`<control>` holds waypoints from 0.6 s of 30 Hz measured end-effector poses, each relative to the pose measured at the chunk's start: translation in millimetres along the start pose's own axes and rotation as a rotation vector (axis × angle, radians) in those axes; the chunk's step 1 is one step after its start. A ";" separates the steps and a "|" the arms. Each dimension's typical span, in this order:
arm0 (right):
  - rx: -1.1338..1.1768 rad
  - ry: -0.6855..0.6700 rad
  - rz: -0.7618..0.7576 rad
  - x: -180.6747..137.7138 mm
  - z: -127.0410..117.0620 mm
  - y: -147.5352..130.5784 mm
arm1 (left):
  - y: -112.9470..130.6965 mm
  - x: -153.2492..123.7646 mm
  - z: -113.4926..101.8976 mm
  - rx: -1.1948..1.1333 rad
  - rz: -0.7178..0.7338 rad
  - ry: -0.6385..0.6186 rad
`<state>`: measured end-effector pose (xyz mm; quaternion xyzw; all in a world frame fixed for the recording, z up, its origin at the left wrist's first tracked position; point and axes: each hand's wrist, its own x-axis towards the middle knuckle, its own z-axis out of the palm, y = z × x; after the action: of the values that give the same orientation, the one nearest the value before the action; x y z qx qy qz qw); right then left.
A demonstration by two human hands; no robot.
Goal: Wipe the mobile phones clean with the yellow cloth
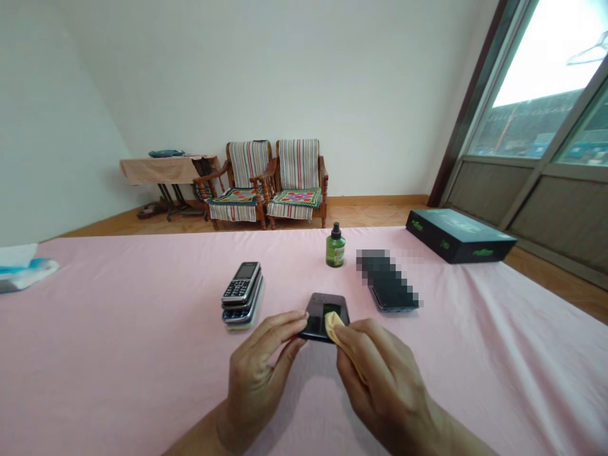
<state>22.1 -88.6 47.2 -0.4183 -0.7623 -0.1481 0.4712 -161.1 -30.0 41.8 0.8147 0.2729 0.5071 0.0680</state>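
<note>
A dark, glossy mobile phone (314,322) is held just above or on the pink cloth, tilted toward me. My left hand (266,367) grips its left edge between thumb and fingers. In my right hand (387,373) is a bunched yellow cloth (334,326), pressed against the phone's shiny face. Left of the phone stands a stack of mobile phones (242,294), with a silver-and-black keypad phone on top. On the right lies a dark flat stack (392,288), partly blurred by pixels. Behind the held phone stands a green spray bottle (335,250) with a black top.
The pink cloth (142,329) covers the surface before me, with folds at the right. A black box (458,234) with green lettering sits at the far right. A white-and-blue packet (26,269) lies at the left edge. Two wooden chairs (297,180) stand beyond.
</note>
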 end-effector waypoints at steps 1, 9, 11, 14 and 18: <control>-0.041 -0.033 -0.039 -0.3 -0.5 -0.1 | 0.7 -0.4 0.2 -0.001 0.005 -0.003; -0.128 -0.147 -0.305 14.6 -3.0 -11.6 | 4.5 -2.7 3.8 -0.073 0.014 -0.027; -0.118 -0.148 -0.317 16.1 0.5 -15.4 | 5.1 -3.2 3.9 -0.092 0.005 -0.029; -0.115 -0.140 -0.269 12.4 5.5 -15.5 | 4.6 -4.0 3.2 -0.086 0.020 -0.047; -0.153 -0.091 -0.146 4.7 5.6 -7.2 | 2.0 -4.6 1.6 -0.042 0.058 -0.050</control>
<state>12.2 -87.1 49.4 -0.4027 -0.7979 -0.2206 0.3906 -160.5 -33.8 38.1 0.8330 0.2367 0.4941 0.0769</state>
